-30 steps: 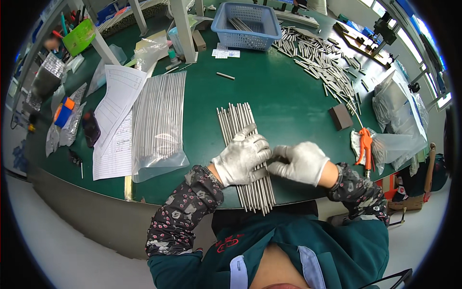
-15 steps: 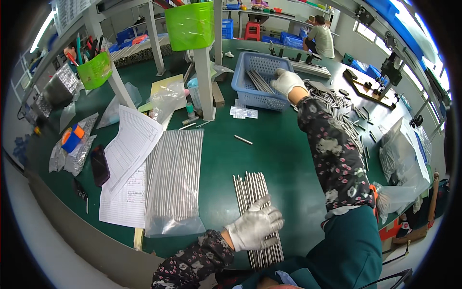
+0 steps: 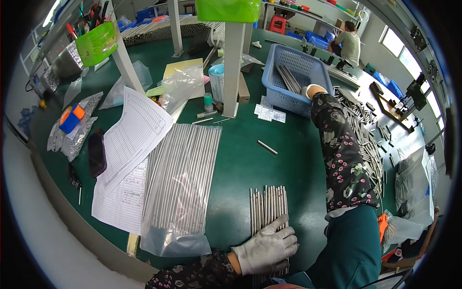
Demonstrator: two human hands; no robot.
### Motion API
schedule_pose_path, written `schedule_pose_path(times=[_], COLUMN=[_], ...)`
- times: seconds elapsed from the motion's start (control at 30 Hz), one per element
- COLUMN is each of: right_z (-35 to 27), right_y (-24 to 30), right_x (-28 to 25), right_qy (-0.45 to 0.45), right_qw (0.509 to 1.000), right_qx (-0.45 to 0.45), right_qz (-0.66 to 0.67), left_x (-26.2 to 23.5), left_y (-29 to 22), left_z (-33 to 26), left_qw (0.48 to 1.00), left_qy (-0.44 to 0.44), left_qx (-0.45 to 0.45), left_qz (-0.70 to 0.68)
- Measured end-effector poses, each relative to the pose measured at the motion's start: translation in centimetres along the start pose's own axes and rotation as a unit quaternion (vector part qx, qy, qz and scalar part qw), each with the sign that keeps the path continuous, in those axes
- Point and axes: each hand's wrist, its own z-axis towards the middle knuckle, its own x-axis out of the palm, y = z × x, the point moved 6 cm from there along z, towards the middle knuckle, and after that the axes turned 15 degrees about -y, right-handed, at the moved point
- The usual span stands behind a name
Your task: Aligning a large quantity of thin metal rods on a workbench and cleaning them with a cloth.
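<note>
A row of thin metal rods [image 3: 269, 200] lies side by side near the front edge of the green table. Across them rests my left hand [image 3: 267, 246] in a white glove, palm down with the fingers stretched over the rods. My right arm reaches far forward to a blue plastic basket [image 3: 274, 94]. Inside it, my gloved right hand [image 3: 305, 90] is mostly hidden by the wrist and sleeve, so its fingers do not show. Several metal rods [image 3: 288, 78] lean in the basket beside that hand. A single short rod [image 3: 267, 147] lies on the table between both hands.
Left of the rods lies a clear plastic bag of long rods [image 3: 180, 183], beside paper sheets [image 3: 137, 130] and a phone [image 3: 97, 153]. A grey post [image 3: 233, 72] stands before the basket. Loose short metal pieces [image 3: 363, 139] pile up to the right. Another person [image 3: 347, 43] sits far back.
My right hand has gone from the basket's rim down inside it, and its fingers are now out of sight. The left hand stays on the rods. The whole view has shifted.
</note>
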Motion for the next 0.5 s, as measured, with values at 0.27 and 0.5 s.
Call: schedule_pose_path(times=[0.27,0.5], right_z=[3.8,4.9], right_y=[-3.3,0.1], right_x=[3.4,5.4], right_qy=[0.057,0.038], right_qw=[0.995,0.987], right_qx=[-0.058,-0.155], right_qz=[-0.053,-0.034], left_x=[0.2,0.1], left_y=[-0.5,0.1], left_z=[0.2,-0.6], left_qw=[1.0,1.0], left_qy=[-0.012,-0.016], left_qx=[0.016,-0.019], left_qz=[-0.012,-0.008])
